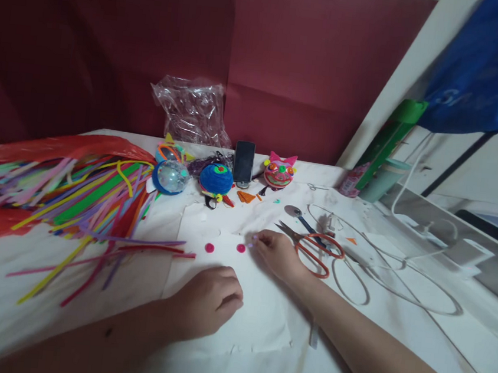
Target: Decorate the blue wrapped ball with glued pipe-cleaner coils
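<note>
My left hand (214, 298) rests on the white sheet (256, 324), its fingers curled into a loose fist with nothing showing in it. Farther right, my right hand (275, 253) has its fingers pinched together at the sheet's right side. Small pale purple specks show at these fingertips, too small to name. Just left of them lies a pink coiled disc (241, 248), apart from the fingers. A second pink disc (209, 247) lies farther left on the sheet. Orange-handled scissors (316, 250) lie to the right of my right hand, blades pointing left.
Colourful pipe cleaners (92, 194) spill from a red plastic bag (79, 144) at left. Behind the sheet stand a clear ball (172, 176), a blue yarn-covered ball (216, 178), a phone (243, 162) and a pink animal head (279, 171). White cables (399, 279) loop at right.
</note>
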{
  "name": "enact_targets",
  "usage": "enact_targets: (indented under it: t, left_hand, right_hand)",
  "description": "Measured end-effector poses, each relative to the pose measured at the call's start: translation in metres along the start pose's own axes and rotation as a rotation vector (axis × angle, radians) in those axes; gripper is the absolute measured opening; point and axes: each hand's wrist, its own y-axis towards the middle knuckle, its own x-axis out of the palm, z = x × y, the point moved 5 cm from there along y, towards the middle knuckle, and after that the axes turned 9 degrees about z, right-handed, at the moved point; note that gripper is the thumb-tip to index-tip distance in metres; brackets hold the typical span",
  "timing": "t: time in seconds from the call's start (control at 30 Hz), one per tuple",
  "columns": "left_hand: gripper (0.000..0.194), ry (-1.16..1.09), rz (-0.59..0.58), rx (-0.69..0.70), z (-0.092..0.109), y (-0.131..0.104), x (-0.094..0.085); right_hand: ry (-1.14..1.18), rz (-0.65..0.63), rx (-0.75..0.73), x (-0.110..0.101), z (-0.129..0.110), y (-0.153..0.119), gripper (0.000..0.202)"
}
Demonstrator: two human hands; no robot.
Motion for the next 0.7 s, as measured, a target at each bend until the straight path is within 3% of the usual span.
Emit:
enact_targets:
  t: [0.17,0.3,0.37,0.43,0.53,0.63,0.7]
  left_hand:
    - [0.019,-0.080,0.119,0.027,0.011,0.000,-0.012]
    - [0.017,-0.087,0.356,-0.263,0.000,0.012,-0.045]
    - [0.019,-0.129,0.357,-0.442,-0.009,0.017,-0.054]
    - [0.026,-0.281,0.228,-0.550,-0.015,0.020,-0.051]
    - [0.032,-0.620,0.095,-0.584,-0.010,0.019,-0.036]
    - [0.031,-0.936,0.180,-0.631,-0.002,0.011,-0.024]
    - [0.031,-1.098,0.240,-0.659,0.004,0.006,-0.016]
  right_hand:
    - [0.199,-0.138,-0.065,0.005,-0.014,-0.014,0.025]
    - [0.282,-0.188,-0.117,0.008,-0.033,-0.031,0.023]
    - [0.340,-0.109,-0.154,0.000,-0.045,-0.035,0.020]
    - [0.360,0.009,-0.245,-0.013,-0.058,-0.038,0.017]
    - [0.361,0.110,-0.392,-0.024,-0.070,-0.045,0.016]
    - [0.425,0.143,-0.410,-0.026,-0.072,-0.053,0.016]
    - [0.524,0.126,-0.340,-0.023,-0.070,-0.057,0.017]
